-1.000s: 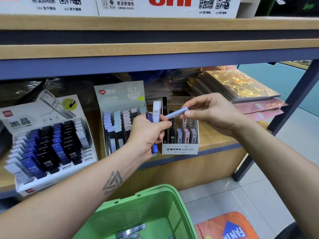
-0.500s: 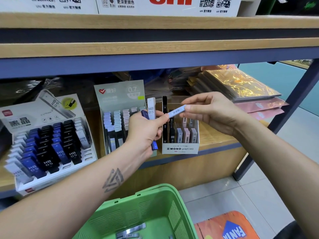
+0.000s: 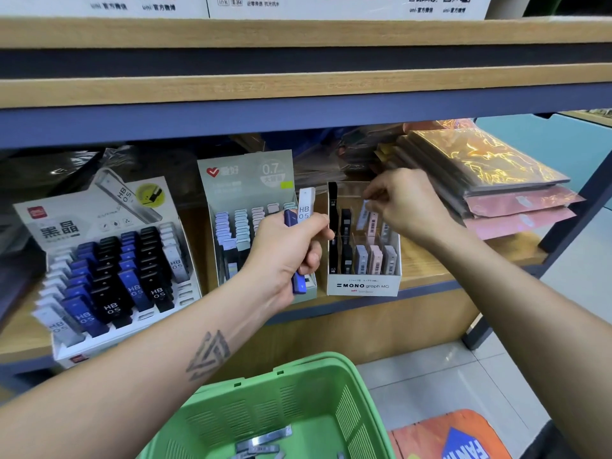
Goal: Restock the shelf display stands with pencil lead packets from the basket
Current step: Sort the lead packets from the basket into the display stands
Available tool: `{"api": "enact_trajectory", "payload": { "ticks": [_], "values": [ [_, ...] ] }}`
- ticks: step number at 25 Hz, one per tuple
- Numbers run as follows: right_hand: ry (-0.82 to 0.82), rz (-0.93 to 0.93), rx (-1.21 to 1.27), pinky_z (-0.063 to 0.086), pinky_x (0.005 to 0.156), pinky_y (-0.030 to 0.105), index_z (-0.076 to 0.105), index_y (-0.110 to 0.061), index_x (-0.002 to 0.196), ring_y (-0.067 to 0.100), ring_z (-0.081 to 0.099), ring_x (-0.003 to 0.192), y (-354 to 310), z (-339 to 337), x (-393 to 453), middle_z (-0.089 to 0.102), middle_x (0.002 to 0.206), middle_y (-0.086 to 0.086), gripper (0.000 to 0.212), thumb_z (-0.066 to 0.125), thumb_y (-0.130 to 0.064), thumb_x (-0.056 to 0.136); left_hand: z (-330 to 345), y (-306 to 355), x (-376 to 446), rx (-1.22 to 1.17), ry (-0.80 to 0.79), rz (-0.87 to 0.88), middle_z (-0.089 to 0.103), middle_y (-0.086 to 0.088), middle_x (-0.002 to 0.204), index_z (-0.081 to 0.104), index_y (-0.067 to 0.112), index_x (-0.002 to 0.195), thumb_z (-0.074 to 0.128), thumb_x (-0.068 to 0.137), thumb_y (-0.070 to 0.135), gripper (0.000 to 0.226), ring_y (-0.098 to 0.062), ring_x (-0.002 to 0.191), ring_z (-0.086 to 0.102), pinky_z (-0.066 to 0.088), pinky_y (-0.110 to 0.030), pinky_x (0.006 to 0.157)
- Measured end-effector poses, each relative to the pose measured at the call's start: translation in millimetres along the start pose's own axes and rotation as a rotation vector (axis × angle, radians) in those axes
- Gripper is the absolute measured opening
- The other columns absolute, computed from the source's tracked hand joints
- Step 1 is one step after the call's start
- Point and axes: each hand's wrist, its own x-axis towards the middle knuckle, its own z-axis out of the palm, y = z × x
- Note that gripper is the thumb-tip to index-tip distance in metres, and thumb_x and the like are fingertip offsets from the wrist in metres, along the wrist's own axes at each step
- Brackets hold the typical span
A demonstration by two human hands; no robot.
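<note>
My left hand (image 3: pixel 287 251) grips two lead packets upright in front of the shelf: a white one marked HB 0.5 (image 3: pixel 305 205) and a dark blue one (image 3: pixel 298 283). My right hand (image 3: pixel 405 207) reaches over the white MONO graph display box (image 3: pixel 363 286) and pinches a pale packet (image 3: pixel 365 210) tilted into a back slot. That box holds black, grey and pink packets. The green basket (image 3: pixel 344 405) sits below, with several grey packets (image 3: pixel 265 440) on its bottom.
Left of the MONO box stands a grey 0.7 display stand (image 3: pixel 246 180), then a white stand (image 3: pixel 109 276) with blue, black and white HB 0.5 packets. Foil-wrapped pads (image 3: pixel 480 164) are stacked at the right. A wooden shelf board (image 3: pixel 298 91) hangs overhead.
My right hand carried the pale packet from beside my left hand into the back of the MONO box, turning it from level to nearly upright. My left hand stayed put.
</note>
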Motion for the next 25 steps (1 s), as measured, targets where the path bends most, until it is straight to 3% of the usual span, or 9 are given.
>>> {"api": "enact_trajectory", "payload": {
  "ticks": [3, 7, 11, 15, 18, 20, 22, 25],
  "values": [
    [0.012, -0.031, -0.115, 0.054, 0.087, 0.041, 0.078, -0.021, 0.102, 0.026, 0.069, 0.095, -1, 11, 0, 0.077, 0.099, 0.003, 0.016, 0.071, -0.013, 0.091, -5, 1, -1, 0.007, -0.008, 0.002, 0.06, -0.021, 0.083, 0.062, 0.005, 0.081, 0.061, 0.093, 0.008, 0.013, -0.014, 0.042, 0.035, 0.02, -0.021, 0.042],
    [0.027, -0.034, -0.288, 0.036, 0.088, 0.04, 0.077, -0.025, 0.096, 0.026, 0.06, 0.103, -5, 25, 0, 0.074, 0.096, 0.002, 0.015, 0.067, -0.015, 0.09, -4, 0, -1, 0.008, -0.016, -0.007, 0.06, -0.02, 0.082, 0.061, 0.003, 0.085, 0.061, 0.094, 0.008, 0.01, -0.013, 0.041, 0.035, 0.02, -0.022, 0.042],
    [0.022, -0.015, -0.381, 0.035, 0.084, 0.04, 0.077, -0.023, 0.091, 0.025, 0.054, 0.105, -3, 35, 1, 0.07, 0.102, -0.001, 0.017, 0.068, -0.011, 0.084, -2, -2, 0, -0.025, -0.044, -0.033, 0.064, -0.018, 0.084, 0.059, -0.001, 0.095, 0.061, 0.095, 0.008, 0.009, -0.011, 0.041, 0.037, 0.021, -0.022, 0.04],
    [0.079, -0.024, -0.447, 0.039, 0.084, 0.041, 0.078, -0.017, 0.091, 0.029, 0.054, 0.105, 0, 34, -1, 0.066, 0.11, 0.005, 0.014, 0.068, -0.012, 0.083, -2, -3, 2, -0.112, -0.138, -0.175, 0.064, -0.019, 0.084, 0.057, -0.002, 0.103, 0.061, 0.093, 0.009, 0.015, -0.012, 0.041, 0.038, 0.024, -0.019, 0.036],
    [0.1, -0.022, -0.272, 0.042, 0.086, 0.041, 0.078, -0.018, 0.103, 0.029, 0.057, 0.107, -2, 28, -2, 0.068, 0.111, 0.005, 0.021, 0.062, -0.012, 0.089, 1, -4, 0, -0.178, -0.171, -0.272, 0.063, -0.017, 0.076, 0.059, -0.004, 0.103, 0.049, 0.096, 0.011, 0.019, -0.013, 0.042, 0.04, 0.025, -0.018, 0.035],
    [0.064, 0.035, 0.052, 0.047, 0.081, 0.03, 0.078, -0.018, 0.104, 0.016, 0.063, 0.096, -11, 18, -4, 0.07, 0.102, -0.002, 0.02, 0.064, -0.014, 0.091, 1, -5, -1, -0.184, -0.168, -0.272, 0.062, -0.015, 0.073, 0.058, -0.005, 0.107, 0.045, 0.1, 0.008, 0.02, -0.014, 0.045, 0.043, 0.026, -0.019, 0.036],
    [-0.137, 0.164, 0.534, 0.049, 0.075, 0.021, 0.078, -0.017, 0.103, 0.005, 0.066, 0.081, -23, 7, -11, 0.073, 0.091, -0.003, 0.015, 0.067, -0.022, 0.095, 2, -7, -3, -0.162, -0.172, -0.252, 0.061, -0.013, 0.071, 0.057, -0.005, 0.113, 0.045, 0.103, 0.006, 0.019, -0.014, 0.048, 0.044, 0.028, -0.02, 0.037],
    [-0.407, 0.227, 0.811, 0.053, 0.077, 0.037, 0.078, -0.009, 0.097, 0.019, 0.066, 0.077, -31, -2, -21, 0.074, 0.09, 0.018, 0.017, 0.072, -0.024, 0.093, 3, -6, -7, -0.115, -0.191, -0.212, 0.063, -0.014, 0.074, 0.058, -0.001, 0.105, 0.046, 0.105, 0.009, 0.016, -0.017, 0.053, 0.05, 0.034, -0.021, 0.04]
  ]
}}
